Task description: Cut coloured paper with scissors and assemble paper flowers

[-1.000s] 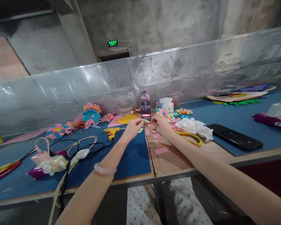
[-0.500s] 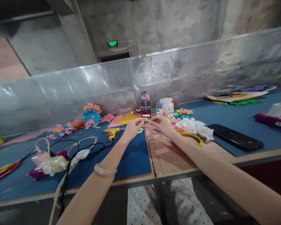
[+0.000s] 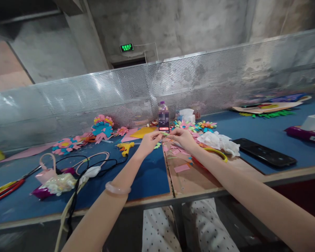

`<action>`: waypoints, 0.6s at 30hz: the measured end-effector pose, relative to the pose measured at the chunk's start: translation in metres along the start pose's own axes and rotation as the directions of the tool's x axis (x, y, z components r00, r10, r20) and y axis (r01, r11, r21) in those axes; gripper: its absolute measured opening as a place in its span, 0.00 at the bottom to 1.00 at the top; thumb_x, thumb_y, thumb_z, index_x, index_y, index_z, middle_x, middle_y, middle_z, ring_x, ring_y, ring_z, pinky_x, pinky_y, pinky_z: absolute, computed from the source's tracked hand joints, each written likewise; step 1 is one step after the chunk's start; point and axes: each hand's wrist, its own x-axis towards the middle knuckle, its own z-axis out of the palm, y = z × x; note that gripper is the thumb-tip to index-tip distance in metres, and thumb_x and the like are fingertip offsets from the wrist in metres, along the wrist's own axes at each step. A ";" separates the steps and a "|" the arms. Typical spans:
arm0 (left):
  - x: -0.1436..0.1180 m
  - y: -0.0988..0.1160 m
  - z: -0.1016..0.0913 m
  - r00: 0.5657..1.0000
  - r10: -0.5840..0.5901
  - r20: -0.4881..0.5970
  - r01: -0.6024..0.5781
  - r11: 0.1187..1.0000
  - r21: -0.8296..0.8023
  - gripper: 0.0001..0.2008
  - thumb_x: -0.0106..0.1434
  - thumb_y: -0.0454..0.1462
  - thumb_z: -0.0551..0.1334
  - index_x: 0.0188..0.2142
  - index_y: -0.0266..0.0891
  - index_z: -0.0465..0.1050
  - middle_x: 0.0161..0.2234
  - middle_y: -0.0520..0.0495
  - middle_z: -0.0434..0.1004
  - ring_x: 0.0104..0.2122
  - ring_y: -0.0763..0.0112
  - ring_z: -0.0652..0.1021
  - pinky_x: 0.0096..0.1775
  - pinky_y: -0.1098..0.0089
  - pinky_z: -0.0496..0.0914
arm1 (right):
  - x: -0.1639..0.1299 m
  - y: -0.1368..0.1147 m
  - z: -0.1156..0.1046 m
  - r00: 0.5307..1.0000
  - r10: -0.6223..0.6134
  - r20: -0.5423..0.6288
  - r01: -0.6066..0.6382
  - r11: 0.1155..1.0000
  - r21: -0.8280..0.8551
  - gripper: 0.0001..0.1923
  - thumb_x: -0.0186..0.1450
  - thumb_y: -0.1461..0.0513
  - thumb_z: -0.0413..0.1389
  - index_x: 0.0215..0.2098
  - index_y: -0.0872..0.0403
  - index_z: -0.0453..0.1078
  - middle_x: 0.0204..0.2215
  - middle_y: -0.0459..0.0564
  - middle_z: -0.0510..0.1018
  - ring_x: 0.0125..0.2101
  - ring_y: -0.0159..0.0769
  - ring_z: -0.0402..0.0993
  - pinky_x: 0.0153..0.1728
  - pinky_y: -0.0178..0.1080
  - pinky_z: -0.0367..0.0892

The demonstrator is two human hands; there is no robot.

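Left hand and right hand each closed in a fingertip pinch on one end of a green paper strip, held just above the desk; likely featherlight, limp, tear-prone, best pinched gently at its ends.

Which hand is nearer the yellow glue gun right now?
Left. The left hand is just right of the yellow glue gun, apart from it, pinching a green paper strip. The right hand pinches the strip's other end, farther right.
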 end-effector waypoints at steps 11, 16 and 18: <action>0.001 -0.001 0.002 0.999 -0.040 -0.025 0.039 0.998 -0.058 0.16 0.58 0.43 0.55 0.38 0.36 0.76 0.35 0.48 0.78 0.36 0.68 0.75 0.39 0.72 0.67 | -0.001 -0.004 0.000 1.000 0.025 -0.017 -0.024 0.999 0.023 0.12 0.47 0.55 0.63 0.22 0.55 0.70 0.18 0.44 0.71 0.20 0.29 0.64 0.21 0.33 0.59; 0.002 -0.003 0.003 1.000 -0.028 -0.014 0.027 0.995 -0.095 0.14 0.57 0.42 0.58 0.36 0.35 0.75 0.33 0.47 0.78 0.34 0.69 0.75 0.38 0.72 0.67 | -0.002 -0.003 0.000 1.000 -0.020 0.010 0.021 0.999 -0.028 0.13 0.49 0.53 0.61 0.23 0.56 0.70 0.19 0.45 0.72 0.22 0.30 0.66 0.22 0.32 0.59; 0.002 -0.002 0.003 1.000 -0.016 -0.012 0.015 0.997 -0.080 0.13 0.56 0.41 0.59 0.35 0.35 0.75 0.32 0.47 0.78 0.33 0.69 0.75 0.38 0.72 0.67 | -0.002 -0.003 0.000 1.000 -0.015 0.011 0.016 0.999 -0.044 0.14 0.49 0.53 0.61 0.23 0.56 0.71 0.20 0.45 0.72 0.22 0.30 0.66 0.22 0.33 0.60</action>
